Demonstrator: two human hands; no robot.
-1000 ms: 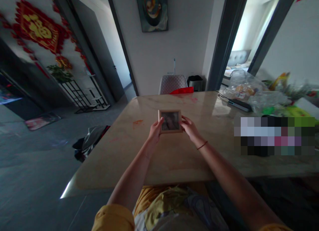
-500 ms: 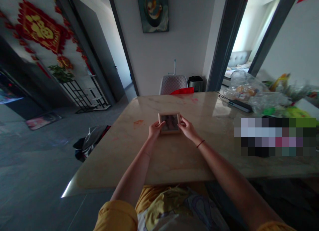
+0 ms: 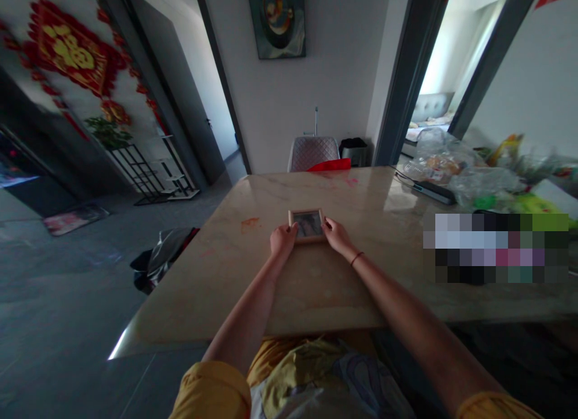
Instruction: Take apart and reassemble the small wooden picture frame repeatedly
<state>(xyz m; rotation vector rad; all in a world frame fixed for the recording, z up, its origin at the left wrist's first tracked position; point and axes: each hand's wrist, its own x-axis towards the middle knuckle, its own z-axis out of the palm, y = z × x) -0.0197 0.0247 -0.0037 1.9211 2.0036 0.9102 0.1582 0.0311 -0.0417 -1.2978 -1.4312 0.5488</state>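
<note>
A small wooden picture frame [image 3: 307,224] stands low on the beige marble table [image 3: 316,280], near its middle. My left hand [image 3: 282,239] grips the frame's left edge with curled fingers. My right hand [image 3: 335,235] holds the right edge the same way; a thin red cord circles that wrist. The picture inside the frame is dark and hard to read.
Clear plastic bags with food [image 3: 451,166] and a dark flat device [image 3: 430,191] lie at the table's right. A grey chair [image 3: 313,152] with a red cloth stands at the far end. A dark bag [image 3: 162,256] lies on the floor to the left.
Both hands have lowered the frame from above the table and moved it slightly away from me; it now sits down at the tabletop, tilted further back.
</note>
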